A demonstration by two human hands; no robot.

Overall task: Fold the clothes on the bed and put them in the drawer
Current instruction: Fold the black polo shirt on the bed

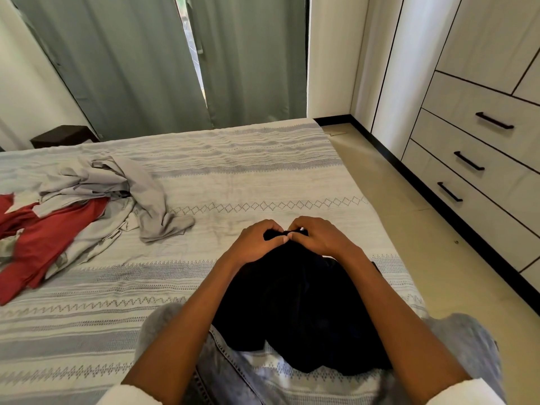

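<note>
Striped bed [248,176] carries all garments. Left hand [257,239] and right hand [318,235] are both closed, pinching the far edge of the black garment [298,302] near the bed's right edge, probably to locate a hem for folding. Grey clothes [122,188] and red clothes [43,238] lie at the left edge. Bare bedspread between allows spreading. Drawers [467,162] stand shut across the floor strip.

Both bare forearms reach forward from white sleeves and converge ahead of the body. The left hand [257,239] and right hand [317,236] meet knuckle to knuckle, backs facing up, wrists bent slightly down. The fingers [277,228] of both hands curl inward, thumbs tucked beneath, pinching a dark garment [298,302] between them
</note>
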